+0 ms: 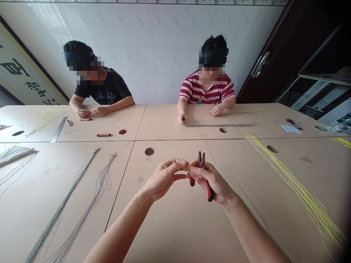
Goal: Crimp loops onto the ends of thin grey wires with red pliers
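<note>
A pair of pliers (210, 188) with red and black handles rests in my right hand (216, 180), its dark jaws pointing away from me and slightly apart. My left hand (167, 177) is pinched, thumb against forefinger, and its fingertips meet those of my right hand. Whatever tiny thing sits between the fingertips is too small to make out; a faint thin strand seems to hang below. Both hands are held above the table (159, 226). Just beyond and to the right lie thin pale cords (219, 160) with small ends.
Bundles of grey-green cords (67, 199) lie at the left, yellow cords (290, 179) at the right. Across the table sit two people (102, 86), (207, 87), handling strands. A ruler (59, 129), a red-and-black box (103, 134) and a cable hole (149, 151) are also there.
</note>
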A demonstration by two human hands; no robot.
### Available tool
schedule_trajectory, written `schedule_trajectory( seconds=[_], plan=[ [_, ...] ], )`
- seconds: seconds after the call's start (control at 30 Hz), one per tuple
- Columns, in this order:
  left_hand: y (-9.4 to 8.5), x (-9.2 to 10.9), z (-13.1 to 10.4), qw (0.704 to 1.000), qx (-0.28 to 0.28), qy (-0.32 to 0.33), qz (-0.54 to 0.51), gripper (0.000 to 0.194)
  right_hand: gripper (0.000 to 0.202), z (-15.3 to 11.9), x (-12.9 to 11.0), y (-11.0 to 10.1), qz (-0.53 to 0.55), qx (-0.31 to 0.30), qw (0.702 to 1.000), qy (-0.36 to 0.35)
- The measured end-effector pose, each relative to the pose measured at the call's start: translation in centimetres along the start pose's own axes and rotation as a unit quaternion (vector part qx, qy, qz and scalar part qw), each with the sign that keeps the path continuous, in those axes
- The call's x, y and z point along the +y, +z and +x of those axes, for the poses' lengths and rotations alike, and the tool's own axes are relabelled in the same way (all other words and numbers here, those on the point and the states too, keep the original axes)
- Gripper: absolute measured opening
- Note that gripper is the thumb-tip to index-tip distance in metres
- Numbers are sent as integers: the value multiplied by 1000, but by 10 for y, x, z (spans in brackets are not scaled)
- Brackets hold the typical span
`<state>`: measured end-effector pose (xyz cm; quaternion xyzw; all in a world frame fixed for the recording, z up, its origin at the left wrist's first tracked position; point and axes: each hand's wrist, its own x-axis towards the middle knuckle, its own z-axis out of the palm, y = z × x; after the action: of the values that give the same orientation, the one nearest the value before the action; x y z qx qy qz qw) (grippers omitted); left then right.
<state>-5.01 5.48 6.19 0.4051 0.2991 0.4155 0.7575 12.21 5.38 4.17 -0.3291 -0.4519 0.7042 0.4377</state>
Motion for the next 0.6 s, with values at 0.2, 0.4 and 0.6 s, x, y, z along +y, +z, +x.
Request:
schedule_trajectory(
  seconds=[0.2,0.4,0.6],
  plan=[
    [1,-2,2,1000,8,-6,18,21,26,-1,-1,1,-13,2,1000,0],
    [2,-4,2,998,46,15,51,18,23,-5,0,1,-11,10,1000,7],
    [5,18,17,987,76,66,128,17,25,-41,-7,-17,-62,42,997,16]
  ],
)
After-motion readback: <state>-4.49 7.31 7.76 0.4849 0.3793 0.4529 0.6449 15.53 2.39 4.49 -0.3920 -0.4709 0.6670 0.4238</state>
